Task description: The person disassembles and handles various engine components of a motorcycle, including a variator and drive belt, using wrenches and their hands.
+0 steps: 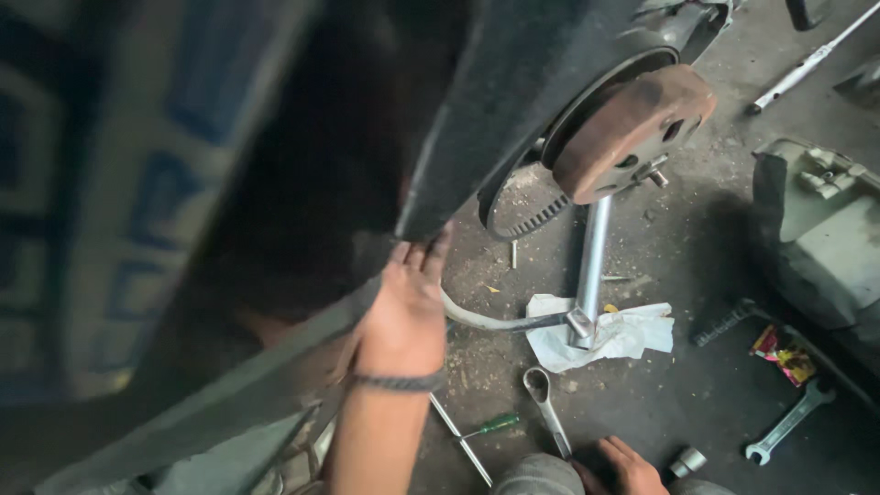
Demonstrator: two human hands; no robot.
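Note:
My left hand [408, 307] reaches up with a dark braided band on the wrist, and its fingertips curl on the lower edge of a black vehicle body panel [495, 101]. My right hand [626, 465] rests low on my grey-trousered knee and holds nothing. Right of the panel hangs a rusty brake hub [632, 128] with a toothed ring [527, 209] behind it. A shiny metal post [594, 257] stands under the hub on a white crumpled rag [632, 335]. A curved grey hose [486, 321] runs from beside my left hand to the post's foot.
On the dirty concrete floor lie a ring spanner [545, 403], a green-handled screwdriver [490, 426], a socket [687, 461], an open-end spanner [788, 422], a colourful wrapper [782, 353] and a long bar [807, 60]. A grey metal part [830, 229] sits at the right.

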